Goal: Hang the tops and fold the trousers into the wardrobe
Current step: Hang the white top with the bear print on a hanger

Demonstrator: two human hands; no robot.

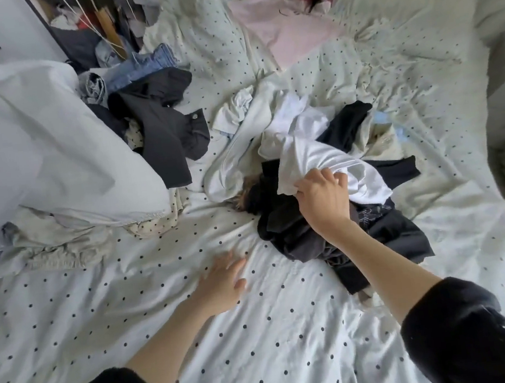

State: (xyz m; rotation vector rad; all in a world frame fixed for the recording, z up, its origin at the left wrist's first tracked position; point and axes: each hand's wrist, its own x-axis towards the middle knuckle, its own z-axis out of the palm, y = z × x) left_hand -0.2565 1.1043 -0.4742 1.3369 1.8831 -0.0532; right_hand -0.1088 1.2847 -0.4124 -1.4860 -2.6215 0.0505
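1. A bed sheet [290,327], white with dark dots and creased, fills most of the frame.
2. At centre right, the right hand [323,199] has its fingers curled, gripping a white top [319,159] on a heap of dark clothes [375,241].
3. At lower centre, the left hand [223,283] rests on the sheet, fingers straight and close together.
4. At upper left lie a dark jacket [160,123] and jeans [144,65] beside a pale duvet [37,145].
5. A pink cloth [284,32] lies at top centre.

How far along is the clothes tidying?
Barely begun: nothing here looks folded or hung. The right hand grips a white top from the mixed pile; the left hand rests open on the bedsheet. Dark clothes and jeans remain heaped.
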